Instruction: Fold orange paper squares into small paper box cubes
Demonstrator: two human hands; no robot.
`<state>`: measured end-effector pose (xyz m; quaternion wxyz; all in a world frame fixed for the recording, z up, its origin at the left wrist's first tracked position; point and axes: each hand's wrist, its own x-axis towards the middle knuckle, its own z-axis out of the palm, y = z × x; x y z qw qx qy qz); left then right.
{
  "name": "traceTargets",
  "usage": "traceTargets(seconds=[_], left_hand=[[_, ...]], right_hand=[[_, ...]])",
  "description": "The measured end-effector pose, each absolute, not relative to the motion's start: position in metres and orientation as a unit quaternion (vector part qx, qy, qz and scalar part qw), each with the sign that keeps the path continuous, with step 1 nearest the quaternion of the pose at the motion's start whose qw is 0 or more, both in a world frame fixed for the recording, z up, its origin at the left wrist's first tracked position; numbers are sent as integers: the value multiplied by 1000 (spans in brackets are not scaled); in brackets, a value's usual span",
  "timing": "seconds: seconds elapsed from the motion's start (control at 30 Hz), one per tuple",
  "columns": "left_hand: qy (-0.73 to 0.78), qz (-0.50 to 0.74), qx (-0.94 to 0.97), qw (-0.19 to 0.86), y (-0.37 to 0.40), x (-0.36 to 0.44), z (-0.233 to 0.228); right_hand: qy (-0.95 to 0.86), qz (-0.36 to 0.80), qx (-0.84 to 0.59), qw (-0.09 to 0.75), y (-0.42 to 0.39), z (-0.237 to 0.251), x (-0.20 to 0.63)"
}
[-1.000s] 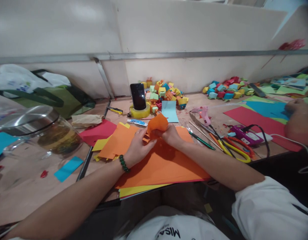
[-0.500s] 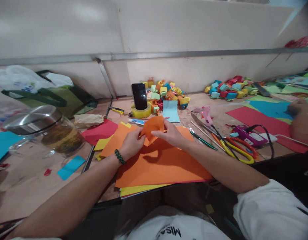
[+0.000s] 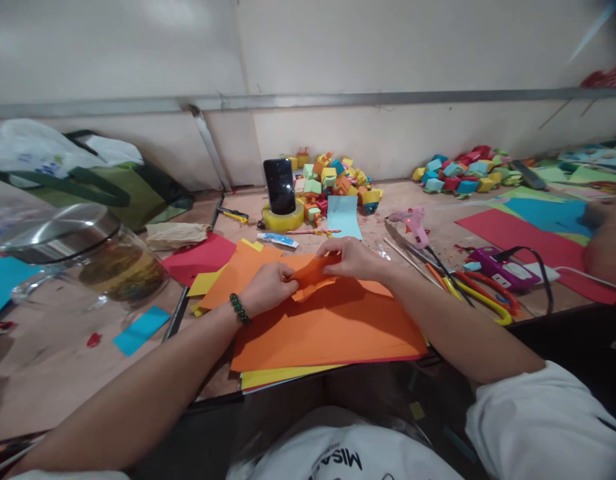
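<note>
A creased piece of orange paper point(image 3: 313, 272) is held between both hands, just above a stack of coloured sheets. My left hand point(image 3: 269, 288), with a green bead bracelet at the wrist, pinches its left side. The fingers of my right hand point(image 3: 352, 260) are closed on its right side, thumb towards me. Under the hands, an orange sheet point(image 3: 333, 340) tops the stack, and yellow and other edges show at the front. Beyond them lie a blue and white tube point(image 3: 278, 240) and a light blue paper point(image 3: 343, 215).
A phone point(image 3: 279, 187) leans upright on a tape roll point(image 3: 283, 219). Small paper cubes point(image 3: 333, 180) are heaped behind. To the right are a pink glue gun point(image 3: 413, 223), scissors point(image 3: 483, 300) and a purple power strip point(image 3: 511, 270). A glass jug point(image 3: 118, 267) stands left. Another person's hand point(image 3: 608, 227) is far right.
The orange paper was raised and opened out; now it is lower and flatter. My right hand has come over its right side, and the tube and a thin stick behind show more.
</note>
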<state>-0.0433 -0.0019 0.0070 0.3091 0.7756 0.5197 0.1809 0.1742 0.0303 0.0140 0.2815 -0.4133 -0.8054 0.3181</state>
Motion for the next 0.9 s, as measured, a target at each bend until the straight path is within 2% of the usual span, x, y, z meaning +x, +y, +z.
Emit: traceTargets(seconds=[0.13,0.33,0.5,0.7,0.9], left_hand=[[507,186,797,271,-5,-40,7],[494,207,817,213,-12,-34,11],[527,252,786,201,-13,-35,15],[529,305,770,186,-12,-37,13],[522,316,772,179,-11,-37,6]], right_hand=[[-833,337,-383,213,24,15,170],[-871,239,-365,227,19,5,160],[-879,220,-374,196,27,6,173],[-857,269,-366,243,25,17,176],[-874,215,-345,265,15,17,170]])
